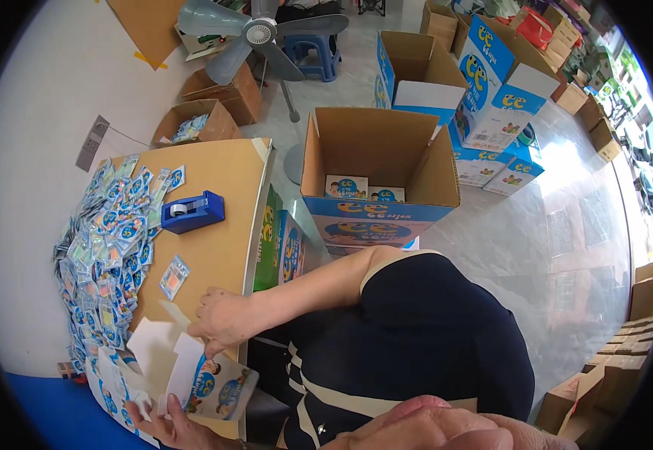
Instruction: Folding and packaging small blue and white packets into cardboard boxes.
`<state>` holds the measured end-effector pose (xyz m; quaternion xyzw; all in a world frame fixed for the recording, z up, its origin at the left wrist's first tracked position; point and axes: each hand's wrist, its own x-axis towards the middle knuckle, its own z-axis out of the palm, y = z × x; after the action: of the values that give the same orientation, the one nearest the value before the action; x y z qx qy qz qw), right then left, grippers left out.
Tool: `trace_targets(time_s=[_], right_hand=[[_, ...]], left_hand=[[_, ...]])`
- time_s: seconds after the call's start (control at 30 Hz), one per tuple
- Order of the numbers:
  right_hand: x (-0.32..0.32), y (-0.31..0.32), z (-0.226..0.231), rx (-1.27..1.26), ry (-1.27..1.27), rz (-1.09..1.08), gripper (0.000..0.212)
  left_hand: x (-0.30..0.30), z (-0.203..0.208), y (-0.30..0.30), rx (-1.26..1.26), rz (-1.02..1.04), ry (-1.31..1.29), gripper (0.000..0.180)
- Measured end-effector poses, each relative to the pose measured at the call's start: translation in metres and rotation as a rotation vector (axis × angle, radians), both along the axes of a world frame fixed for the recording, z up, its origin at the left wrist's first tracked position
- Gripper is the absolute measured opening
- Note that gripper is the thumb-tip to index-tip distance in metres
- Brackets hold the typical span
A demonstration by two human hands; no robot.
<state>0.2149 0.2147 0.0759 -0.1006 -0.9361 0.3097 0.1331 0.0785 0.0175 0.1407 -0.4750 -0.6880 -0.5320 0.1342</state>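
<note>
A small white carton point(221, 386) with blue and cartoon printing lies at the table's near edge, its white flaps point(154, 345) raised. My right hand point(225, 321) is closed on a flap at the carton's upper side, fingers bent over it. At the lower end, my left hand point(167, 427) grips the carton, thumb on one side and fingers on the other. More white and blue cartons point(109, 382), apparently flattened, lie left of it. A single small clear packet point(175, 277) rests beyond my right hand.
A large pile of small packets point(109, 255) lines the wall side of the brown table point(225, 262). A blue tape dispenser point(193, 212) stands beside it. Right of the table, an open cardboard box point(379, 146) contains small cartons. A grey fan point(259, 34) stands beyond.
</note>
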Motion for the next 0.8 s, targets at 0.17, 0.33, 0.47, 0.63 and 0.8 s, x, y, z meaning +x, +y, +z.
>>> trace_targets(time_s=[0.17, 0.33, 0.47, 0.63, 0.8], right_hand=[[-0.024, -0.009, 0.009, 0.123, 0.447, -0.109, 0.029], [-0.052, -0.022, 0.037, 0.319, 0.839, 0.011, 0.018], [-0.073, -0.021, 0.019, 0.418, 0.764, 0.143, 0.019], [-0.078, -0.023, -0.037, 0.186, 0.363, 0.126, 0.023], [-0.080, -0.029, -0.030, 0.168, 0.280, 0.091, 0.027]], left_hand=[[-0.012, -0.014, -0.012, 0.186, 0.039, -0.375, 0.066], [-0.034, -0.020, -0.052, 0.148, 0.116, -0.123, 0.010], [-0.029, -0.028, -0.073, 0.081, 0.136, -0.201, 0.014], [-0.037, -0.106, -0.069, -0.126, 0.111, -0.535, 0.035], [-0.020, -0.094, -0.054, -0.116, 0.313, -0.586, 0.031]])
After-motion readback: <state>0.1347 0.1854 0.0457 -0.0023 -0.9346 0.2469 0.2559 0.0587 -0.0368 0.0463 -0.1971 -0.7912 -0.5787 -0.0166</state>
